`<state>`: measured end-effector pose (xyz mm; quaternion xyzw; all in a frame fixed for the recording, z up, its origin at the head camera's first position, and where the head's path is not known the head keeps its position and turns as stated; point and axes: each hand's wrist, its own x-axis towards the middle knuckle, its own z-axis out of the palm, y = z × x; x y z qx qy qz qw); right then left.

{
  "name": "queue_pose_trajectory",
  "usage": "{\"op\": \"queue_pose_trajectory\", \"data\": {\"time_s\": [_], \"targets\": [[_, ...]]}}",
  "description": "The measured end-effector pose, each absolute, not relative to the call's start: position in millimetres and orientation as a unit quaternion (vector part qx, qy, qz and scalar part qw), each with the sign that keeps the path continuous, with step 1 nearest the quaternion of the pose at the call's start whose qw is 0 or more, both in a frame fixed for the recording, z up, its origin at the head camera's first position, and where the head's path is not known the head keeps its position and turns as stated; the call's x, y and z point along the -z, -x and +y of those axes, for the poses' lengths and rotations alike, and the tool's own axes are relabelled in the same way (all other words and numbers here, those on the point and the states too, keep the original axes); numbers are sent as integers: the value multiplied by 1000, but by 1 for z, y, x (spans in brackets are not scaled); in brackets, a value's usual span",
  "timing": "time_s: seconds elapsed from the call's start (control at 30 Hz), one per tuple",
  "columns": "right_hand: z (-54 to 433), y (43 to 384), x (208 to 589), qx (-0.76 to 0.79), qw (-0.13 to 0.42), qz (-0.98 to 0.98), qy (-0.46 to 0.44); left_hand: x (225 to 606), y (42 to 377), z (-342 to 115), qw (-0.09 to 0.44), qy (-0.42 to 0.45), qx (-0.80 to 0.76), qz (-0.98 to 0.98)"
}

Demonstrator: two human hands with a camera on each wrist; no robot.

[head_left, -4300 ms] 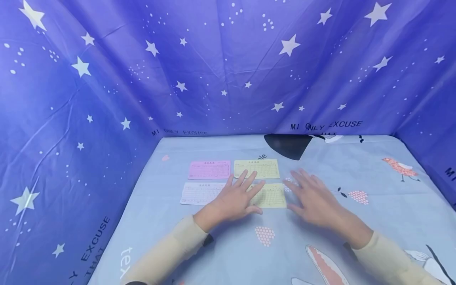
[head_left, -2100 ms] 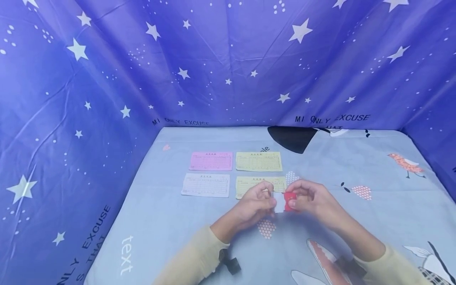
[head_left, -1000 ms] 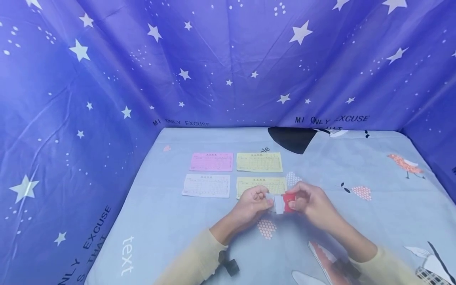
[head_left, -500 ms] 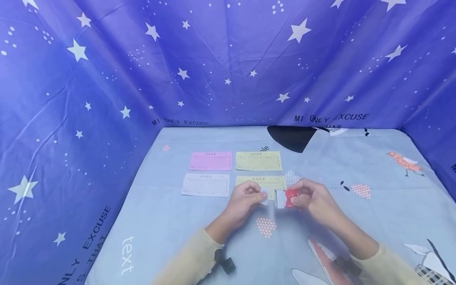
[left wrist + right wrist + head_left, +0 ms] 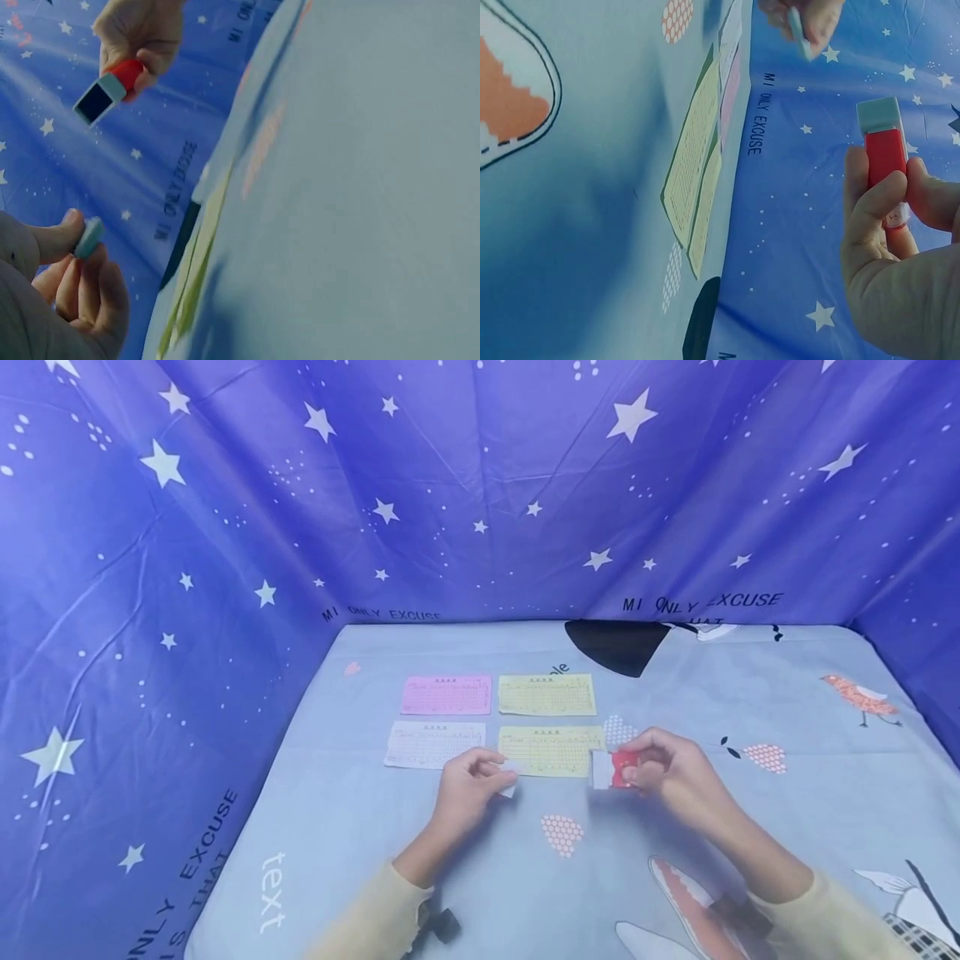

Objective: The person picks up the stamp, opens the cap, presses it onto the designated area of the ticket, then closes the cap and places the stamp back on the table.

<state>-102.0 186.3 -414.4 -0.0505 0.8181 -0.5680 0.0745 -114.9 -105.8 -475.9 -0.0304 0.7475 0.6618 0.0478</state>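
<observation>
Short of the far edge of the worktop (image 5: 300, 810), the left hand (image 5: 463, 789) pinches a white cap (image 5: 89, 238), the right hand (image 5: 675, 781) a red-and-white block (image 5: 886, 154), likely light, stiff, best held by its red end.

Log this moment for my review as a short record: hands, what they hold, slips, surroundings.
Left hand: pinches pale cap
Right hand: holds red-and-white stamp, dark end face exposed
Cap and stamp: apart
Far row: pink slip left, far yellow slip right
Near row: white slip left, near yellow slip right
Surface: pale blue patterned cloth
Backdrop: blue-purple curtain with stars
</observation>
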Motion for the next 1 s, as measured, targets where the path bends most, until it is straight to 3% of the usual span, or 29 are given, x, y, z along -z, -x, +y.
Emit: {"op": "queue_pose_trajectory", "data": {"time_s": [0.33,0.67,1.0], "targets": [[198,103,412,559,42,826,58,488,110,-174,-15,95,-534,840],[201,102,414,569,26,820,46,491,107,-247,-16,167,-422,891],[207,103,414,560,29,827,29,494,106,-281,-28,169,-325,930]]}}
